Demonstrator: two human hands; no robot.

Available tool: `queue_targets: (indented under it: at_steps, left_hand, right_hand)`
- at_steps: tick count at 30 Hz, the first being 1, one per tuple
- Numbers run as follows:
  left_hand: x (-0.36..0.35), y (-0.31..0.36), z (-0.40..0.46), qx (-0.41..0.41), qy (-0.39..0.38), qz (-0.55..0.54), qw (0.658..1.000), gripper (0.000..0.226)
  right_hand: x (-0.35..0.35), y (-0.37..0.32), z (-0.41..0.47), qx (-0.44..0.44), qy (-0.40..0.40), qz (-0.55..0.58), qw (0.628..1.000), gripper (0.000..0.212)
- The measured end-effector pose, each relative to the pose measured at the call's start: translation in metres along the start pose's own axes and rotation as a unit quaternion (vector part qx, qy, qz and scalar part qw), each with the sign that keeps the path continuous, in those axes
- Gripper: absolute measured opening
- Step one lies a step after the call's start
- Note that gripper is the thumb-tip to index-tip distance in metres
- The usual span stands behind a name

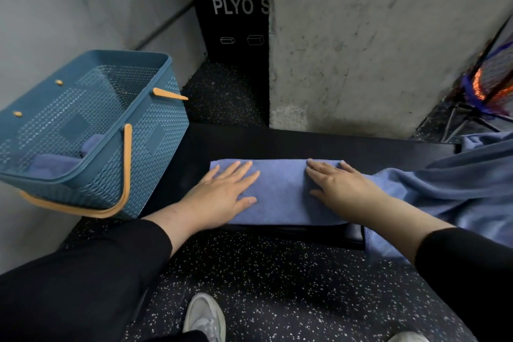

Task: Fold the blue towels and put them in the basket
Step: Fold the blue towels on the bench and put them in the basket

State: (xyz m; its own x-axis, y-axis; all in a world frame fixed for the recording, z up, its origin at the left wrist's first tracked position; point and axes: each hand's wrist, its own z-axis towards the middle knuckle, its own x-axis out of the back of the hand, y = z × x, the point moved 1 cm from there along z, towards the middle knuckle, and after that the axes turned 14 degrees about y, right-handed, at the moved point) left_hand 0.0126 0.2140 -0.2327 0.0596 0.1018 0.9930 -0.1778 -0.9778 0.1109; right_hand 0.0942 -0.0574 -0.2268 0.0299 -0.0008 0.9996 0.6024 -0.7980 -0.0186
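— What is seen on the low black padded bench (277,144)?

— A folded blue terry towel (280,191) is laid flat across it, with its near edge reaching the near edge of the bench. It is pressed down by both hands. The left hand (224,194) is spread flat on the left part of the towel, fingers straight and slightly fanned, nothing being gripped. The right hand (337,184) is laid flat on the right part, fingers extended toward the far edge of the fold, likewise nothing being clutched. Black sleeves (91,280) are worn on both arms.

— And the other towels?

— A heap of loose blue towels (455,189) is piled at the right end of the bench, touching the folded one under the right wrist and hanging over the near edge. Further folded blue cloth (55,164) is seen inside the teal plastic woven-pattern basket (155,141), at its bottom.

— Where is the basket placed?

— To the left of the bench, just beside its left end, against the grey concrete wall (374,36). Its orange handles (126,169) are folded down, one hanging along the near side.

— What else is shown?

— A black speckled rubber floor (263,280) is seen below, with a grey-white shoe (205,316) near the bottom edge. A black box lettered "PLYO S" (233,8) is stood behind, between the wall sections.
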Motion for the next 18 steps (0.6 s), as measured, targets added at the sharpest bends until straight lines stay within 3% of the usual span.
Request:
queue_targets:
  at_steps: [3, 6, 8, 11, 14, 18]
  left_hand:
    - [0.005, -0.009, 0.001, 0.041, -0.008, 0.014, 0.999, 0.069]
    - [0.007, -0.014, 0.002, 0.092, 0.003, 0.049, 0.995, 0.073]
    - [0.007, -0.012, 0.003, 0.112, 0.016, 0.062, 0.992, 0.075]
    - [0.007, -0.01, 0.004, 0.117, 0.046, 0.092, 0.988, 0.072]
    - [0.012, -0.012, 0.003, 0.107, 0.076, 0.163, 0.978, 0.065]
    - [0.019, -0.016, -0.001, 0.05, 0.098, 0.164, 0.98, 0.047]
  right_hand:
    - [0.001, -0.004, -0.001, -0.013, 0.055, -0.019, 0.998, 0.052]
    - [0.012, -0.031, -0.004, 0.059, 0.175, 0.008, 0.983, 0.022]
    - [0.014, -0.056, -0.01, 0.093, 0.143, 0.039, 0.985, 0.026]
    - [0.005, -0.078, -0.018, 0.074, 0.112, 0.036, 0.99, 0.035]
    - [-0.002, -0.073, -0.013, 0.035, 0.145, 0.007, 0.989, 0.038]
    - [-0.002, -0.05, 0.001, -0.018, 0.094, -0.023, 0.995, 0.053]
